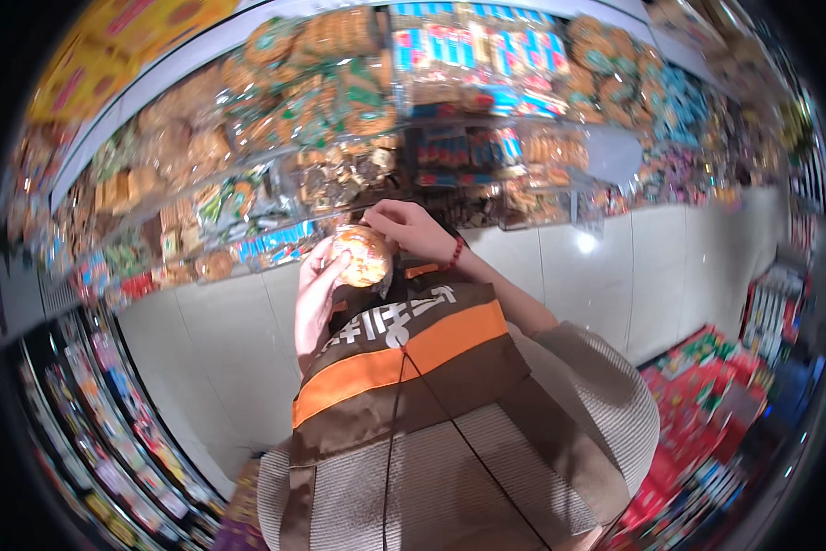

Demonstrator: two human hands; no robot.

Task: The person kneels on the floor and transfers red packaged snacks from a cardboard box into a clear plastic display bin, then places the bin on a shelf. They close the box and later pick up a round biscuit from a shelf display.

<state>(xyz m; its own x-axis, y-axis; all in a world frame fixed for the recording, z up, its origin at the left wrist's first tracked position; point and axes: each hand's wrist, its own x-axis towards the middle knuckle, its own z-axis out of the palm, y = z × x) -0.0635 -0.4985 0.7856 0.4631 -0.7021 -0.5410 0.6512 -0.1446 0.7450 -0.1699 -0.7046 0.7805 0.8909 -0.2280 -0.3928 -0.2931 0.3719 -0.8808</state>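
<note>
In the head view, my left hand [316, 282] holds a round, golden-brown packaged baked item [362, 256], in shiny clear wrapping, with the thumb over its front. My right hand [402, 224] is at the upper edge of the package, its fingers bent toward the wrapping; whether they pinch it cannot be told. A red bead bracelet [456, 253] circles the right wrist. Both hands are in front of a brown apron with an orange band [413, 344], close to the lower shelf bins.
Clear bins of packaged biscuits [330, 103] and wafers with blue and red wrappers [447, 48] fill the shelves ahead. Yellow boxes [110, 55] stand upper left. Shelves of goods [110, 427] line the lower left; a red display [695, 399] stands lower right. Pale floor tiles [578, 275] lie below.
</note>
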